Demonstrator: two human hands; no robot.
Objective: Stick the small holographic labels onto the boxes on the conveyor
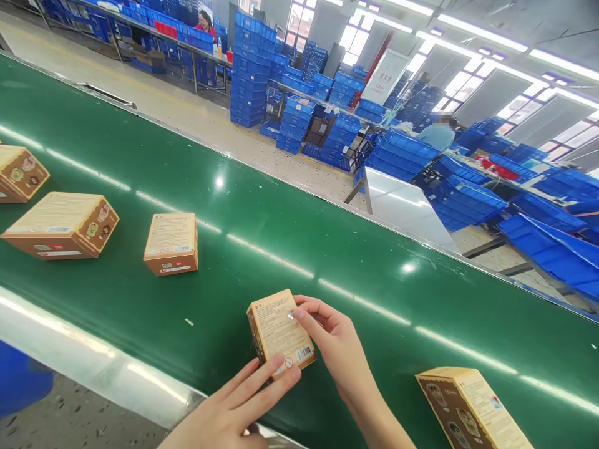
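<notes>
A small tan-and-brown cardboard box [281, 333] lies on the green belt in front of me, its printed face up with a barcode near the lower edge. My right hand [334, 340] grips its right side. The thumb presses on the printed face beside a small shiny sticker [291, 315], and the fingers reach over the far edge. From below, my left hand [234, 402] reaches in with its fingers stretched out. Two fingertips rest on the box's near end, and another finger lies along its left side. My left thumb is mostly hidden.
Similar boxes stand on the green conveyor belt [224, 199]: a smaller box [171, 240], a larger box [60, 218] and one cut off at the left edge. Another box [468, 405] is at lower right. Beyond the belt are stacked blue crates [253, 68] and two people at tables.
</notes>
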